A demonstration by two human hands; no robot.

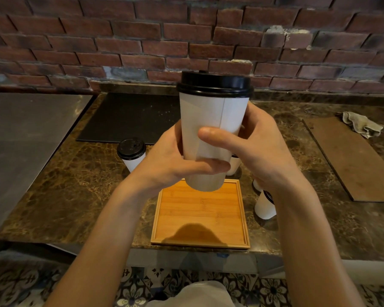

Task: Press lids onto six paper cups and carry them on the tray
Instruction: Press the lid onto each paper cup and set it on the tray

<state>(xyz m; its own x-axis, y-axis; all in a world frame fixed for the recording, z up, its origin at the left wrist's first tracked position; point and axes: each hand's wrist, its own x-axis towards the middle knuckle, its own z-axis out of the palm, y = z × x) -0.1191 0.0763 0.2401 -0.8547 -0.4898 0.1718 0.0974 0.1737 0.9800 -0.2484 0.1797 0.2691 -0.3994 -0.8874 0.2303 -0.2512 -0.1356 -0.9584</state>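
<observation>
- Head view: white paper cup [211, 120] with a black lid [215, 84] seated on its rim is held upright in the air above the far edge of the bamboo tray [200, 218].
- Left hand [171, 165] wraps the cup's lower half, thumb across the front, fingers closed round it.
- Right hand [259, 149] grips the same cup from the other side, thumb [217, 135] pressed on the front wall.
- The tray lies on the brown marble counter [71, 196] with nothing standing in it; only a shadow falls on its near part.
- A second lidded cup [132, 155] stands on the counter, left of the tray.
- Another white cup [264, 206] stands just right of the tray, partly hidden by the right forearm; more cups behind the hands cannot be counted.
- What any cup holds is hidden.
- A crumpled cloth [361, 124] lies far right.
</observation>
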